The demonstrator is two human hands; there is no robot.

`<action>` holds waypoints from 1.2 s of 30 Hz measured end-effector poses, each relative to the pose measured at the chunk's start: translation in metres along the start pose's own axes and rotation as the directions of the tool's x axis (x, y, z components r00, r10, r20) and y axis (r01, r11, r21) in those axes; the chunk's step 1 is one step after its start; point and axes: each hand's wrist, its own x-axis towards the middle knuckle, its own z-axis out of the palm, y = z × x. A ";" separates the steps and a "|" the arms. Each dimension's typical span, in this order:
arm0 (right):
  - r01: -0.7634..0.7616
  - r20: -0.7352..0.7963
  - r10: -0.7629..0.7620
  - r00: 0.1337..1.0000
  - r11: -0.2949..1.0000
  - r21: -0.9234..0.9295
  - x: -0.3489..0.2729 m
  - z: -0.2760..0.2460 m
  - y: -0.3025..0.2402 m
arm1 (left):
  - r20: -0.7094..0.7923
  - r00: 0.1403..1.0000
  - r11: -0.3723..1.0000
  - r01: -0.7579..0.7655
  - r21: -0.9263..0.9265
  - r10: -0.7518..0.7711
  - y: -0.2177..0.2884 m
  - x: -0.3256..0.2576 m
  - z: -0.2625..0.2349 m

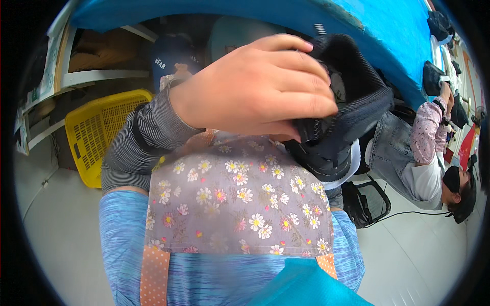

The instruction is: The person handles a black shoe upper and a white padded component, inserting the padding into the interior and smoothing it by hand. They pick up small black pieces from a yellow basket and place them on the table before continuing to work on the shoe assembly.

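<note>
My left hand (270, 84) comes in from the left in a striped grey sleeve and is closed over the edge of a black shoe (360, 115). Its fingers curl into the shoe's front part, with the thumb underneath. The shoe is tilted, its padded, ribbed collar opening facing up; a pale sole edge shows at its lower right. Of my right hand (279, 137) only a sliver of skin appears below the left one, so its fingers are hidden. A flowered apron (219, 204) covers my lap under both.
A blue-covered table (245, 10) runs along the far side. At left stand a yellow basket (97, 132) and a white shelf frame (102, 76). On the right another person (408, 148) handles a dark item at the table, near a black mesh basket (365, 201) on the floor.
</note>
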 end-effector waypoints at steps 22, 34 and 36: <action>-0.167 -0.182 0.016 0.983 0.483 -0.860 -0.040 0.094 -0.035 | 0.576 0.551 0.564 0.806 -0.179 -0.604 0.019 -0.008 -0.004; -0.465 -0.223 0.429 0.875 0.622 -0.630 -0.034 0.099 -0.063 | 0.381 0.650 0.744 0.640 0.194 -0.658 0.038 -0.016 0.012; -0.449 -0.179 0.452 0.874 0.609 -0.653 -0.033 0.097 -0.065 | 0.337 0.704 0.780 0.587 0.219 -0.625 0.041 -0.016 0.013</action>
